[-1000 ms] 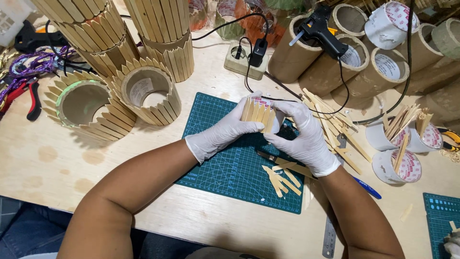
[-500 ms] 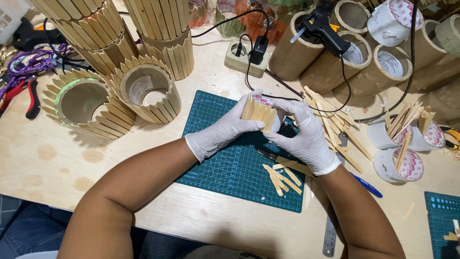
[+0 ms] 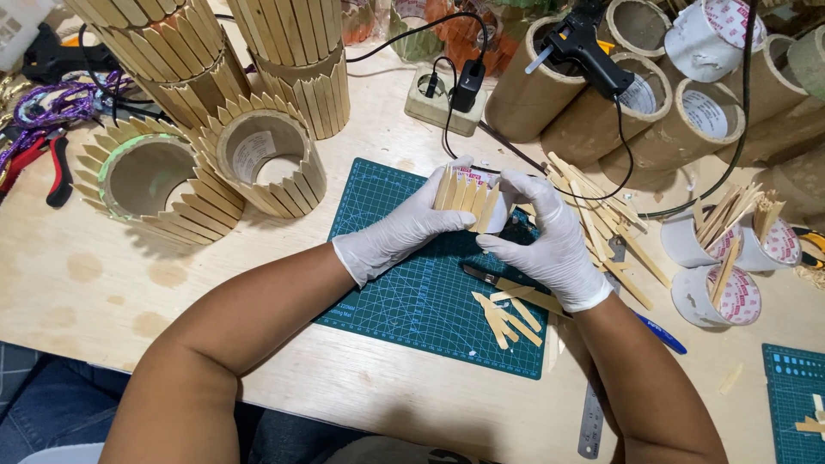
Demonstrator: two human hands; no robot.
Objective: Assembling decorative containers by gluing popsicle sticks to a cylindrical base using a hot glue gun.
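Both my hands wear white gloves and hold a small tube clad in pointed wooden sticks (image 3: 464,196) above a green cutting mat (image 3: 404,292). My left hand (image 3: 404,230) grips its left side, thumb across the sticks. My right hand (image 3: 546,236) cups its right side and hides the tube's end. Loose cut sticks (image 3: 507,316) and a craft knife (image 3: 481,277) lie on the mat below my right hand.
Stick-clad cardboard rings (image 3: 258,159) and taller clad tubes (image 3: 296,60) stand at the left. Bare cardboard tubes (image 3: 601,112) with a black glue gun (image 3: 589,47), a power strip (image 3: 443,99), tape rolls holding sticks (image 3: 713,241), pliers (image 3: 51,167), a steel ruler (image 3: 593,421) and a blue pen (image 3: 662,333) surround the mat.
Both hands keep hold of the stick-clad tube, with only a slight turn of it between the fingers.
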